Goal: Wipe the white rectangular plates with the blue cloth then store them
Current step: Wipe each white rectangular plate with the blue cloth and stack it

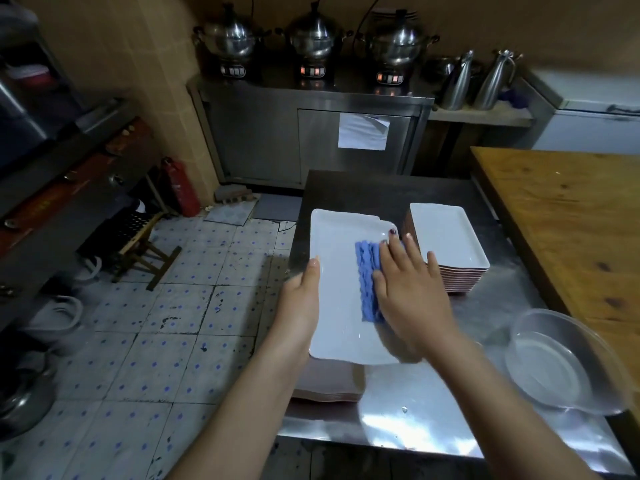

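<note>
Right hand (412, 289): fingers straight and spread, palm down, pressing flat on the blue cloth (367, 278). The cloth is not pinched. It lies under the fingers and shows along their left side, folded into a narrow strip.

Left hand (301, 299): grips the left long edge of the white rectangular plate (339, 237), thumb on the rim. The other fingers are hidden below the plate.

The cloth rests on the right half of the plate's upper face. The plate lies with its long axis running near to far, tilted slightly, between the two hands.

Under the plate's near end sits a low stack of plates (329, 386), pinkish edges visible. A second stack (446, 237), white face up, stands just right of the right hand's fingertips, toward the far side.

Both stacks stand on the steel table (415, 410). A clear bowl (554, 362) sits at its near right. A wooden table (571, 220) adjoins on the right.
</note>
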Tool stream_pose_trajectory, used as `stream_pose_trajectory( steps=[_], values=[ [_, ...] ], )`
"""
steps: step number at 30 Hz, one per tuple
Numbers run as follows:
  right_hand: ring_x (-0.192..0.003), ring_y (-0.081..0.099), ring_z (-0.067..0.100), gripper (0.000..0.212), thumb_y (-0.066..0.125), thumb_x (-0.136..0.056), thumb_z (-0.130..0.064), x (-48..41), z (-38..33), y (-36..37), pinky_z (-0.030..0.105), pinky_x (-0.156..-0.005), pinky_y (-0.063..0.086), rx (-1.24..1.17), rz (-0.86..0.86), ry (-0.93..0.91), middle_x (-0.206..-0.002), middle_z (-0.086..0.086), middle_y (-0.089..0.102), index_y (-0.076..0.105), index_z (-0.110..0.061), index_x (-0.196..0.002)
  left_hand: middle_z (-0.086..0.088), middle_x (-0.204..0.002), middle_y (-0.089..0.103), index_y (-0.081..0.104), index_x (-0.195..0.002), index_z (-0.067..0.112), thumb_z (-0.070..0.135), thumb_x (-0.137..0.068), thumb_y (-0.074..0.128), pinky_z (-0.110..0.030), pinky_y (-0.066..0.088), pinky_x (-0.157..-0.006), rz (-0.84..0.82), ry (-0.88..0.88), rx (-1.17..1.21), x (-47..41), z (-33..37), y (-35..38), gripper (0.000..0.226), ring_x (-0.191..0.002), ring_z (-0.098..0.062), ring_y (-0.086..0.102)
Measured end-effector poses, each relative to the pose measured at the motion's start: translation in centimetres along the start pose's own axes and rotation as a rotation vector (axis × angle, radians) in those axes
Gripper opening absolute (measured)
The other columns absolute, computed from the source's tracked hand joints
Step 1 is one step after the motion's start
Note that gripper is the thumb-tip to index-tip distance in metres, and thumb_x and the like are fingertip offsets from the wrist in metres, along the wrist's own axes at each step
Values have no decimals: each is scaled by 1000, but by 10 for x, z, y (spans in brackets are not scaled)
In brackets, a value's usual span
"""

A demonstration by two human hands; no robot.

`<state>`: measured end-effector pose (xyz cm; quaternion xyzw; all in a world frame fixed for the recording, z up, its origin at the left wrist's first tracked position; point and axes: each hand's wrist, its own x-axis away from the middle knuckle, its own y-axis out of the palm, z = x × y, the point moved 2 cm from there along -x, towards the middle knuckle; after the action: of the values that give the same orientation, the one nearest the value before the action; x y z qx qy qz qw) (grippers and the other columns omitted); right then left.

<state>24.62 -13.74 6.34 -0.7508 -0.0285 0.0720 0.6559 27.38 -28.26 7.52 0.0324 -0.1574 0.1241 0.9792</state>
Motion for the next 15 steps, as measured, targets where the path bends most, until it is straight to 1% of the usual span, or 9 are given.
stream_pose_trajectory(
  steps=[2,4,6,8,9,12,14,15],
  values=[
    [-144,-18,14,62,4,-96,-44,25,-16,8,37,-115,-11,-74,-57,-4,-159,-4,-13,-6,-17,-151,0,-78,67,63,-96,13,38,-99,38,-20,52,-52,7,-9,14,-3,5,-1,36,-67,-14,64],
    [-144,-19,12,63,4,-96,-48,30,-19,12,38,-116,-11,-97,-102,-4,-158,-5,-15,-9,-18,-151,1,-79,67,64,-97,14,39,-99,37,-25,53,-61,3,1,-7,-6,6,-2,37,-70,-16,65],
    [-145,-14,13,63,7,-98,-49,11,-12,8,40,-116,-10,-39,-37,-13,-159,-4,-11,-5,-18,-151,1,-80,67,63,-93,16,38,-99,37,-27,53,-68,-3,3,-11,-5,4,0,34,-72,-17,65],
    [-146,-10,14,63,10,-99,-49,-15,-2,-2,38,-115,-11,3,17,21,-160,-1,-8,-2,-17,-152,0,-84,69,64,-92,17,38,-99,39,-30,54,-73,-31,2,-35,-3,1,4,34,-77,-19,67],
    [-146,-9,15,63,10,-99,-48,-25,3,-6,37,-114,-12,21,16,45,-160,0,-7,-2,-16,-152,0,-85,70,66,-91,18,39,-99,40,-30,55,-72,-51,-2,-26,-1,-1,5,34,-79,-19,68],
    [-146,-11,16,62,11,-100,-45,-26,-1,-9,36,-115,-12,-2,-7,106,-160,2,-9,-5,-14,-151,6,-80,69,65,-83,24,39,-98,41,-22,52,-59,-67,3,-4,1,-4,3,32,-75,-12,67],
    [-146,-12,17,62,11,-100,-44,-11,-17,-5,37,-116,-11,-79,-11,108,-159,3,-10,-5,-12,-151,6,-85,70,66,-91,22,38,-98,41,-20,51,-62,-52,18,18,2,-3,2,31,-79,-10,67],
    [-146,-14,16,62,9,-100,-44,-3,-29,-3,38,-116,-11,-121,-28,70,-159,3,-11,-6,-12,-151,5,-87,70,66,-95,19,38,-98,40,-19,51,-64,-39,16,29,1,-3,1,32,-80,-9,66]
  ],
)
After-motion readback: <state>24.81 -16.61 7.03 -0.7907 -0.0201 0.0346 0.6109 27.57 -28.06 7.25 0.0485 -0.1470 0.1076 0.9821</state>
